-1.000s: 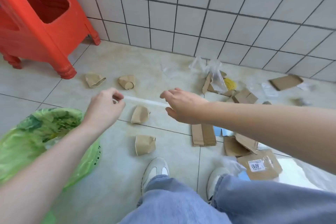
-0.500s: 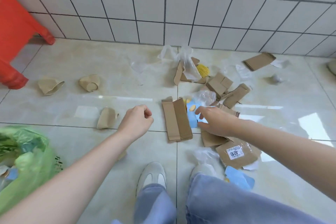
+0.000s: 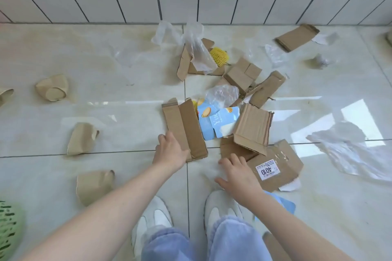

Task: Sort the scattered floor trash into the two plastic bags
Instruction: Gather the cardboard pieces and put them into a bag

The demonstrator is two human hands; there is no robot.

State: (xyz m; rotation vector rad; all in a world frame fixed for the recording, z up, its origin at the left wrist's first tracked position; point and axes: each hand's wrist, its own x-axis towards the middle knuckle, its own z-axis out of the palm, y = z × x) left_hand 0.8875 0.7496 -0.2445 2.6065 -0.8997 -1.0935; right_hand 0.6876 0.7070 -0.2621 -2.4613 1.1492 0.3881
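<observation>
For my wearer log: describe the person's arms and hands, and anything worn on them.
Both arms are bare, with no sleeves in view. The left hand and right hand wear no gloves; no watch, bracelet or ring shows on wrists or fingers.

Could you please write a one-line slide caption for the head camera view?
Left hand grips a flattened cardboard box while the right hand reaches toward labelled cardboard.

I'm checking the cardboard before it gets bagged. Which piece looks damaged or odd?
The corrugated brown cardboard panel beside the blue snack box has a ragged torn right edge and lies tilted on other scraps. The labelled brown cardboard piece shows ripped tape.
</observation>
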